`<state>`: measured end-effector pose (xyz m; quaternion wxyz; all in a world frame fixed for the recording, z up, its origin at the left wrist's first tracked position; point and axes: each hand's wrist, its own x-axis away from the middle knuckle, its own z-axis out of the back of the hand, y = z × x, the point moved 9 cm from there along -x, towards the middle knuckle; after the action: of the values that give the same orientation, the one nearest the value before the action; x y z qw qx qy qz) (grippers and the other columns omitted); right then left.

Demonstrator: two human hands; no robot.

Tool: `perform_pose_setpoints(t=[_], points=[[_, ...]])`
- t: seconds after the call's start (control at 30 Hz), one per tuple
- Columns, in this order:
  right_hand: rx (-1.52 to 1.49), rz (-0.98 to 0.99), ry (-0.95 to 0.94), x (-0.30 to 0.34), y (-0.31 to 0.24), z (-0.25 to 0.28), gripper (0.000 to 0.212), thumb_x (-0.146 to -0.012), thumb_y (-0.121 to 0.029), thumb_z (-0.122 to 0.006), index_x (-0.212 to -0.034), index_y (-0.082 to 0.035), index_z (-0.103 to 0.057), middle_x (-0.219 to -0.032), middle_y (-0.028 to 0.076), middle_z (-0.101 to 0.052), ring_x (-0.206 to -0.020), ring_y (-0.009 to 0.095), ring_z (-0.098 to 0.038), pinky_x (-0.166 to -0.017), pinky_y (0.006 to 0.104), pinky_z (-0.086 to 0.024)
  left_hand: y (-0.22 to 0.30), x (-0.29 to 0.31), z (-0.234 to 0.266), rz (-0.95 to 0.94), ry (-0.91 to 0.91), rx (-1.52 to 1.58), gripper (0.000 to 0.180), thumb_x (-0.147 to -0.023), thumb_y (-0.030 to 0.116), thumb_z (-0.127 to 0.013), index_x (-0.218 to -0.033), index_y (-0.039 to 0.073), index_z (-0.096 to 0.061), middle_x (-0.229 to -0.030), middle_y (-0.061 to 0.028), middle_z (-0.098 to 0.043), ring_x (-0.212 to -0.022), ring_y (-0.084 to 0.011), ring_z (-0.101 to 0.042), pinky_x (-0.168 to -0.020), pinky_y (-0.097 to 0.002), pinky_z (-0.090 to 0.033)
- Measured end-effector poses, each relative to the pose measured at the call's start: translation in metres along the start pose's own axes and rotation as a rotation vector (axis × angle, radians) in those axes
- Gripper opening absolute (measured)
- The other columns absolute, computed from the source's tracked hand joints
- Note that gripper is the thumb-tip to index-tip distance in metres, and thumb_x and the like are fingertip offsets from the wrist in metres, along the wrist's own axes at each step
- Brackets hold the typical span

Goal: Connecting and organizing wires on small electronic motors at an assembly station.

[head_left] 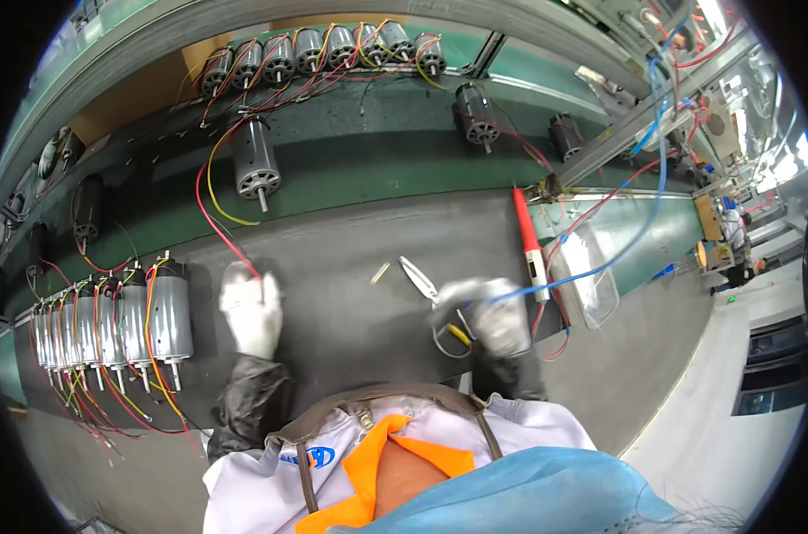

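My left hand, in a white glove, is closed at the end of a red wire. The wire runs up to a grey cylindrical motor that lies on the dark green belt, shaft toward me. A yellow wire from the same motor hangs loose beside it. Over the dark bench, my gloved right hand is smeared by motion, so its grip is unclear. Right beside it is a pointed silver cutting tool; a yellow handle part shows near the fingers. A small tan stick lies left of the tool.
Several silver motors stand in a row at the left, wires trailing forward. More motors line the back ledge. A red-and-white pen-like tool lies right of centre, near a clear plastic tray. A blue cord crosses toward my right hand.
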<state>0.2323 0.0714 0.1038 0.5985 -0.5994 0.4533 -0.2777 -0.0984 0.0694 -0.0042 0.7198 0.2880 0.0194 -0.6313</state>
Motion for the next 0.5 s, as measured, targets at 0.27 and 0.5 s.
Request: perform_pose_setpoints(t=[0.27,0.5], points=[[0.813,-0.333,0.179,-0.014,0.054,0.108,0.045,-0.096,-0.013,-0.063,-0.139,0.000,-0.055,-0.095,0.010,-0.071,-0.076,0.012,-0.067,-0.071,0.0302,-0.055,0.075,0.012,0.071,-0.347,0.203,0.057,0.040,-0.075,0.018,-0.073,-0.112,0.007,-0.064,-0.115,-0.0122,-0.063,-0.107,-0.0351,-0.061,-0.089,-0.0501,-0.050],[1.774,-0.174,0.449,-0.182,0.064,0.214,0.061,-0.093,-0.025,-0.061,-0.151,-0.014,-0.043,-0.114,0.026,-0.068,-0.102,0.035,-0.069,-0.082,0.0421,-0.055,0.243,0.045,-0.059,-0.957,-0.531,0.469,0.044,-0.083,0.024,-0.069,-0.124,0.009,-0.063,-0.129,-0.0135,-0.060,-0.123,-0.0321,-0.056,-0.103,-0.0489,-0.044]])
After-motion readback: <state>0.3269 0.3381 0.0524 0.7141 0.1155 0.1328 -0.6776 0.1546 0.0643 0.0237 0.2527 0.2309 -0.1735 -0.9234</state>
